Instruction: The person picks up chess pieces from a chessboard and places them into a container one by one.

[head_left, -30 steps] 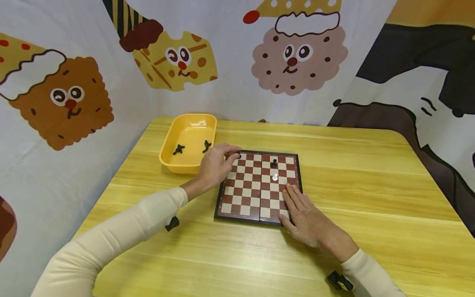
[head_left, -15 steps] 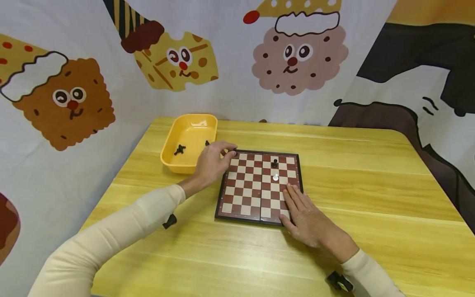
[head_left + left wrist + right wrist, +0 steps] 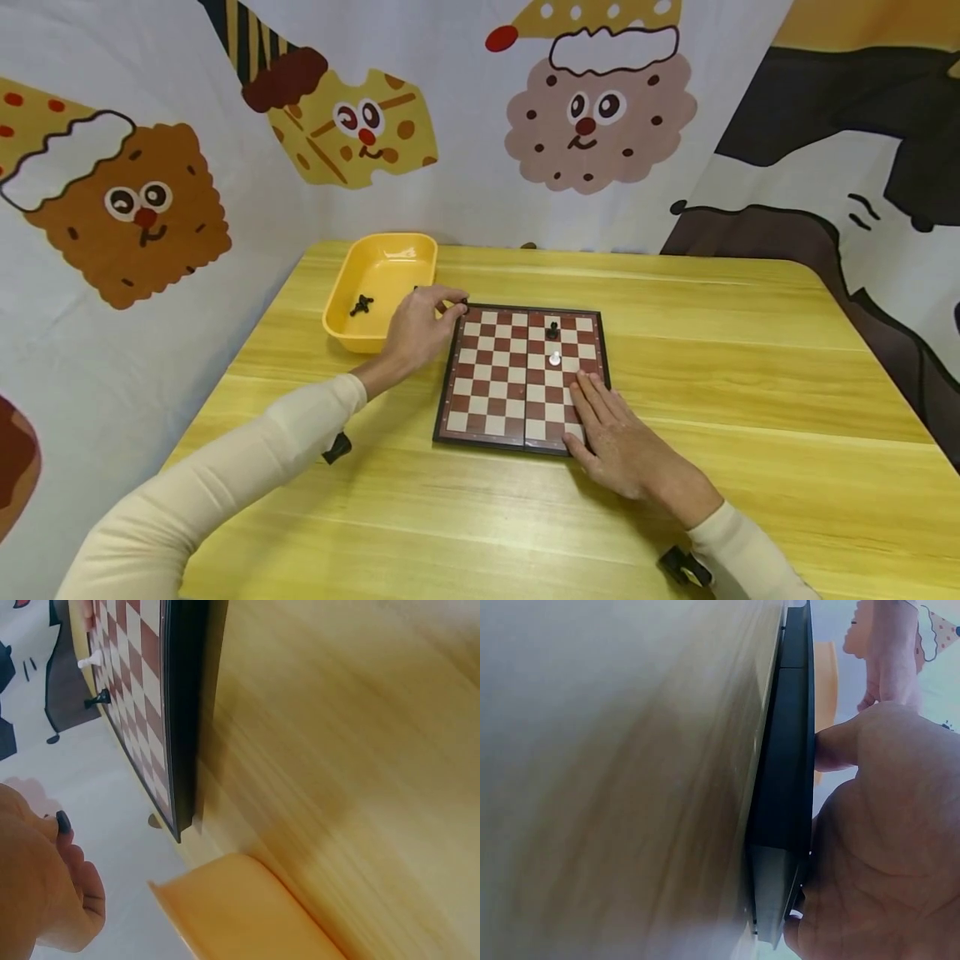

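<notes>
My left hand [image 3: 420,325] pinches a small black chess piece [image 3: 64,822] between thumb and fingers, over the far left corner of the chessboard [image 3: 489,385]. Only the end of that piece shows, so its kind is hidden. My right hand [image 3: 618,437] lies with straight fingers on the board's near right part; in the right wrist view its thumb [image 3: 836,748] meets the board's edge. On the right half stand a black chess piece [image 3: 552,332] and, nearer me, a white chess piece [image 3: 555,358], both upright.
A yellow plastic tray [image 3: 333,332] sits left of the board, partly behind my left hand. Black chess pieces [image 3: 362,305] lie inside it. The wooden table [image 3: 712,367] meets a cartoon-printed cloth [image 3: 480,167] at the back and left.
My left hand has moved a little left with the black chess piece, from the board's far left squares out to its corner. My right hand has stayed in place.
</notes>
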A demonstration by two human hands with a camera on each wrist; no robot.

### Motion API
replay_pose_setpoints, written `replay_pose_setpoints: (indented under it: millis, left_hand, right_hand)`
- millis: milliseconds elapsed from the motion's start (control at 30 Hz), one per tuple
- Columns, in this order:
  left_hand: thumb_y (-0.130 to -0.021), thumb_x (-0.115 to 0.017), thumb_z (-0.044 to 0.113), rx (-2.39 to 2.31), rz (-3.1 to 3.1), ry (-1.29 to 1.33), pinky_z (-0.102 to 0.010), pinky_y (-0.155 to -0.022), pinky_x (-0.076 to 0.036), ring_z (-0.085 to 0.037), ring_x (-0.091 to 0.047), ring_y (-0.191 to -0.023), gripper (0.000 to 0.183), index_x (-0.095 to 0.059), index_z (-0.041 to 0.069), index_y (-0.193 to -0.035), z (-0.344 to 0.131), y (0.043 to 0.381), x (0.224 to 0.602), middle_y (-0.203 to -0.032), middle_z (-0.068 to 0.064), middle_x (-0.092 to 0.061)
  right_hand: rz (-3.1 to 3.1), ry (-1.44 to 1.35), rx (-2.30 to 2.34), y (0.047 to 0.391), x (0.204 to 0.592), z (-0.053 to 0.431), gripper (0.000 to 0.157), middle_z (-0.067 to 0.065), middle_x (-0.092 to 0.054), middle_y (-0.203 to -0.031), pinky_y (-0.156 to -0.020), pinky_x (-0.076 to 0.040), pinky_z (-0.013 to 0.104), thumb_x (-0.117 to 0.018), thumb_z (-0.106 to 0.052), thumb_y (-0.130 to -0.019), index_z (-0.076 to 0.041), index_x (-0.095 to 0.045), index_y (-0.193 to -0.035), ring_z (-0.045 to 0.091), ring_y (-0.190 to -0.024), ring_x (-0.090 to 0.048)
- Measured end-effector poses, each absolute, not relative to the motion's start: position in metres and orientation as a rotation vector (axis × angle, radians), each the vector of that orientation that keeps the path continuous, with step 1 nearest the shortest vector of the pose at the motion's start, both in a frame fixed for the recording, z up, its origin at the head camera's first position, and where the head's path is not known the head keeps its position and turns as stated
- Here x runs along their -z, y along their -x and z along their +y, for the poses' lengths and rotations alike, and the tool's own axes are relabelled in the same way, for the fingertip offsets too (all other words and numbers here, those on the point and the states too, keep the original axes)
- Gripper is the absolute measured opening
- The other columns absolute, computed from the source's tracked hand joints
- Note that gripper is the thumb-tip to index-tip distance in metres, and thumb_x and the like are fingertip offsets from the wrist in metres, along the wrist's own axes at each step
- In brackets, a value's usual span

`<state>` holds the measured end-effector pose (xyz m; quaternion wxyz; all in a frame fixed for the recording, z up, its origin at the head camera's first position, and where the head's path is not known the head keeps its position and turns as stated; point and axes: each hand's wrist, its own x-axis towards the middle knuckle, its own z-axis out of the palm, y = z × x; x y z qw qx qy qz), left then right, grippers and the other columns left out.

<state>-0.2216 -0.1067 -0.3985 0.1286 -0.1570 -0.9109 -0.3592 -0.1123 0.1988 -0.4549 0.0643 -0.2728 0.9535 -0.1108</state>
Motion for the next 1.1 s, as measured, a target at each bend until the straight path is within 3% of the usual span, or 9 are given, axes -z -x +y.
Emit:
replay_pose_setpoints:
  millis: [167,633,967,1100]
  left_hand:
    - [-0.101,-0.067,0.015,1.033,-2.644,0.451,-0.035,-0.069,-0.05,-0.019,-0.06,-0.086,0.022,-0.074,0.006,-0.12,-0.11,0.223,0.395,-0.11,-0.007,-0.072]
    - [-0.101,-0.067,0.015,0.998,-2.617,0.425,-0.034,-0.065,-0.051,-0.02,-0.062,-0.088,0.021,-0.075,0.007,-0.119,-0.123,0.23,0.398,-0.11,-0.008,-0.072]
    - [-0.101,-0.067,0.015,1.003,-2.627,0.403,-0.029,-0.045,-0.039,-0.016,-0.052,-0.06,0.021,-0.075,0.008,-0.119,-0.127,0.231,0.397,-0.104,-0.006,-0.074]
    - [-0.1,-0.068,0.014,1.01,-2.614,0.398,-0.028,-0.043,-0.037,-0.017,-0.052,-0.059,0.021,-0.075,0.007,-0.119,-0.13,0.232,0.396,-0.102,-0.006,-0.074]
  right_hand:
    - [2.869,0.819,0.333,0.113,0.454,0.198,0.072,0.028,-0.011,-0.164,-0.12,-0.014,0.054,-0.038,-0.04,-0.109,0.01,-0.02,-0.156,0.042,-0.151,-0.01]
    - [2.846,0.802,0.33,0.114,0.45,0.198,0.072,0.028,-0.01,-0.165,-0.12,-0.013,0.054,-0.038,-0.04,-0.109,0.011,-0.019,-0.157,0.042,-0.151,-0.009]
    - [2.855,0.805,0.35,0.114,0.452,0.197,0.072,0.028,-0.011,-0.164,-0.12,-0.014,0.054,-0.039,-0.039,-0.109,0.011,-0.02,-0.156,0.042,-0.151,-0.009]
    - [2.855,0.799,0.357,0.114,0.452,0.197,0.072,0.028,-0.012,-0.164,-0.12,-0.014,0.054,-0.04,-0.039,-0.109,0.011,-0.021,-0.156,0.042,-0.151,-0.01]
